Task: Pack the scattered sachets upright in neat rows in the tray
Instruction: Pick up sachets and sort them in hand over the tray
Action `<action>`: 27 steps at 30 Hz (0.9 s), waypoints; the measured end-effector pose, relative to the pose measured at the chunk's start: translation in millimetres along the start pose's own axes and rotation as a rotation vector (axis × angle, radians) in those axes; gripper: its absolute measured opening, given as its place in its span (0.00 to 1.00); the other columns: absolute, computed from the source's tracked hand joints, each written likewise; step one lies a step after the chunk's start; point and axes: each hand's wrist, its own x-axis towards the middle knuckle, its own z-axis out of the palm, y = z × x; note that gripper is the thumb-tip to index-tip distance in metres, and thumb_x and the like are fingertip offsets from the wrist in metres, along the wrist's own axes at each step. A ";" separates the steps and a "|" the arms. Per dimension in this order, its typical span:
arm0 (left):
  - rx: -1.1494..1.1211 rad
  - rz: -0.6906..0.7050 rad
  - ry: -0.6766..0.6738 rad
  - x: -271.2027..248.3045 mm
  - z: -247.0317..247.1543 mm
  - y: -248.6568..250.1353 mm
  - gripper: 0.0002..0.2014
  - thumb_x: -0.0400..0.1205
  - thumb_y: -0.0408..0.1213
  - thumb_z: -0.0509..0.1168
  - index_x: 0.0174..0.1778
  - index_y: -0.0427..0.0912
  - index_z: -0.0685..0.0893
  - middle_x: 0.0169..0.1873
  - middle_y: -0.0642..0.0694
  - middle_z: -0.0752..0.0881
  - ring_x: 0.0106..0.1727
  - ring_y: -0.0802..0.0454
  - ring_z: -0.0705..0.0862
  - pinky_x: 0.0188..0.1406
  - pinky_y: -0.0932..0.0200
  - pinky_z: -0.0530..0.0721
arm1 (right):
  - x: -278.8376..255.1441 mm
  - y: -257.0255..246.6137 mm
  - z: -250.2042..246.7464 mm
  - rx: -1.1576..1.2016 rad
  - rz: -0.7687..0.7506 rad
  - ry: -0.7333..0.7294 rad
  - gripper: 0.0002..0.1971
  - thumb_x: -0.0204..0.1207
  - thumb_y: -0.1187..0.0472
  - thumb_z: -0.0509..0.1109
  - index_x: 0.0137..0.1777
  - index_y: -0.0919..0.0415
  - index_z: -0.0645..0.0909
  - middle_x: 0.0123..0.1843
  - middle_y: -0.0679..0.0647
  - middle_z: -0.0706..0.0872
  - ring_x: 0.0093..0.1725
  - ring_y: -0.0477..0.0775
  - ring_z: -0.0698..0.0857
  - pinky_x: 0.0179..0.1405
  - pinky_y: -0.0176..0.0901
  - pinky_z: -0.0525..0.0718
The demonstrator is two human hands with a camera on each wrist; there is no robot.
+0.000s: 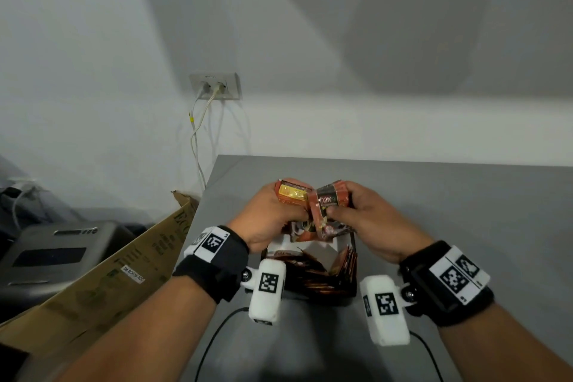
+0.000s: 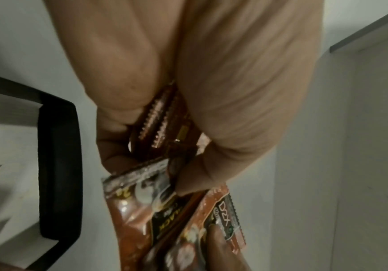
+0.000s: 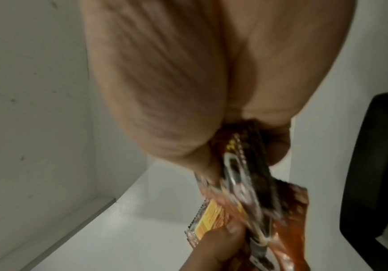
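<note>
Sachet bundle (image 1: pixel 311 205) held above black tray (image 1: pixel 352 257), directly over table (image 1: pixel 434 195). Left hand (image 1: pixel 266 217) and right hand (image 1: pixel 369 220) both curled round bundle, clamped from opposite sides. Tray seen below and nearer body; sachets already inside lean rightward.

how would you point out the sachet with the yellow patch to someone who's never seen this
Start at the grey table, at the two hands raised above the black tray. The sachet with the yellow patch is gripped in the left hand; its bright yellow panel sets it apart from the darker sachets beside it.
</note>
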 end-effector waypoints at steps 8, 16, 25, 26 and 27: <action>-0.292 0.002 0.230 -1.5 8.0 -21.2 0.15 0.78 0.13 0.66 0.56 0.32 0.82 0.45 0.32 0.89 0.46 0.37 0.90 0.37 0.50 0.90 | -7.5 14.1 19.2 0.802 0.111 0.182 0.15 0.84 0.71 0.62 0.67 0.70 0.82 0.62 0.69 0.89 0.61 0.67 0.89 0.63 0.58 0.85; -0.457 -0.187 0.111 -7.9 16.8 -23.2 0.16 0.83 0.23 0.55 0.65 0.27 0.77 0.54 0.27 0.87 0.52 0.33 0.89 0.48 0.41 0.91 | -1.8 17.1 23.4 0.708 0.126 0.250 0.15 0.85 0.72 0.62 0.69 0.66 0.80 0.64 0.70 0.88 0.65 0.70 0.86 0.72 0.65 0.80; -0.145 -0.088 0.030 -15.7 10.4 -29.3 0.18 0.81 0.19 0.68 0.68 0.29 0.79 0.57 0.32 0.89 0.51 0.40 0.90 0.44 0.47 0.92 | -12.0 7.6 15.9 0.771 0.100 0.098 0.17 0.84 0.74 0.61 0.71 0.72 0.78 0.61 0.70 0.88 0.57 0.66 0.89 0.56 0.53 0.90; -0.120 -0.085 0.025 -15.9 11.0 -29.5 0.18 0.80 0.19 0.69 0.67 0.30 0.80 0.57 0.32 0.89 0.51 0.41 0.90 0.43 0.48 0.91 | -12.0 7.3 17.9 0.748 0.093 0.099 0.16 0.84 0.74 0.61 0.70 0.71 0.78 0.60 0.69 0.89 0.57 0.66 0.89 0.57 0.54 0.89; -0.113 -0.088 0.019 -16.2 11.4 -29.6 0.18 0.80 0.20 0.70 0.66 0.31 0.81 0.56 0.32 0.90 0.51 0.42 0.90 0.43 0.48 0.90 | -11.6 7.4 19.6 0.727 0.082 0.100 0.16 0.84 0.75 0.61 0.69 0.70 0.79 0.60 0.69 0.89 0.58 0.67 0.88 0.59 0.56 0.88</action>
